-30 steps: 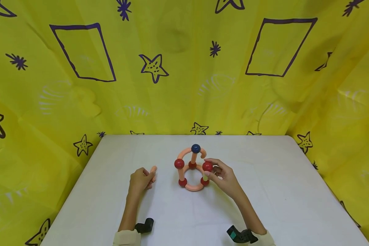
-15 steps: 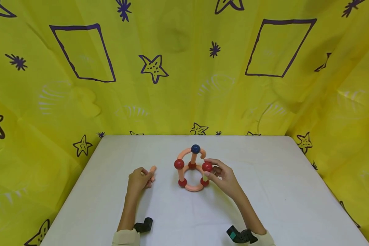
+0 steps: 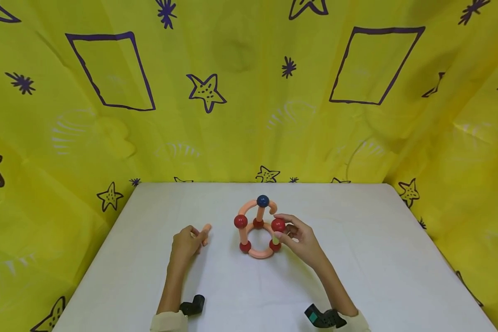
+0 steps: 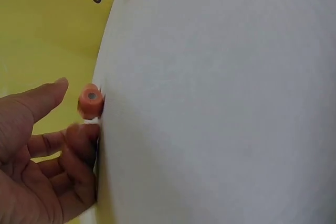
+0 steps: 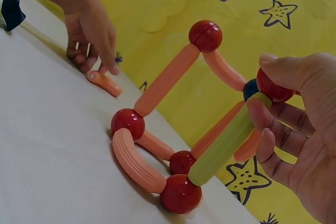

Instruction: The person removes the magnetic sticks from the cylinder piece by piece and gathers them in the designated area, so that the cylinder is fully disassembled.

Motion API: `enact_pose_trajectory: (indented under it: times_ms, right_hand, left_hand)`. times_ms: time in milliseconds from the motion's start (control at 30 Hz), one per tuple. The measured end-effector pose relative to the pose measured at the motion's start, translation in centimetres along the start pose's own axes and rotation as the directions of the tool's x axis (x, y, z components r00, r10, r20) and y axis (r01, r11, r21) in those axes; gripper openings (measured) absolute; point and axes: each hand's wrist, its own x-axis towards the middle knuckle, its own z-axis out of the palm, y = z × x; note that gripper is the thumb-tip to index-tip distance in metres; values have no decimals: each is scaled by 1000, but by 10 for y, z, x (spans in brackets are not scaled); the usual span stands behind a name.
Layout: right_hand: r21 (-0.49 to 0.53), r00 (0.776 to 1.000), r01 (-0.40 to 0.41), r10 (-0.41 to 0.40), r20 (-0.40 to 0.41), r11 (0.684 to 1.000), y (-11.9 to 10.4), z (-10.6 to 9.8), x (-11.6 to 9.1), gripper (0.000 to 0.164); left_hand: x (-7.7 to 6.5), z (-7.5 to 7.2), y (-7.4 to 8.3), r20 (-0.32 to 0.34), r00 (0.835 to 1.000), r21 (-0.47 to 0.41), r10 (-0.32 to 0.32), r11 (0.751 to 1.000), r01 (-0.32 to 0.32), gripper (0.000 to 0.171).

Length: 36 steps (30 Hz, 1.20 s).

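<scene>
A frame of magnetic sticks and balls (image 3: 243,236) stands on the table, with three red balls joined by curved orange sticks at its base. Uprights rise from these, topped by a red ball (image 5: 205,36), a blue ball (image 3: 263,201) and another red ball (image 3: 278,225). My right hand (image 3: 300,240) holds that last ball between thumb and fingers, above a yellow-green stick (image 5: 223,145). From the blue ball a curved orange stick (image 3: 273,208) ends free near my right fingertips. My left hand (image 3: 186,244) is at a loose orange stick (image 5: 107,84); its thumb stands apart from it.
The white table (image 3: 149,286) ends at a yellow curtain (image 3: 240,138) with drawn stars, which stands behind and at both sides. A dark strap with a camera sits on each wrist.
The left fingers have shifted slightly at the loose stick. The right hand keeps its hold on the red ball, and the frame stands as before.
</scene>
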Motion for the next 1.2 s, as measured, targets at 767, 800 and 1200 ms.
enact_pose_trajectory:
  times_ms: [767,800,1200]
  right_hand:
    - [14,999,0,1,-33,1000,3,7,1,44]
    - [15,999,-7,8,-32,1000,3,7,1,44]
    - [-60,998,6,-9,-55,998,-13,7,-1,46]
  left_hand:
    - [-37,20,78,-16,888,-161,460,875,-456,49]
    - [-37,21,78,-10,877,-153,480,866,-476,51]
    - [-38,35,80,-11,825,-170,565,812,-558,49]
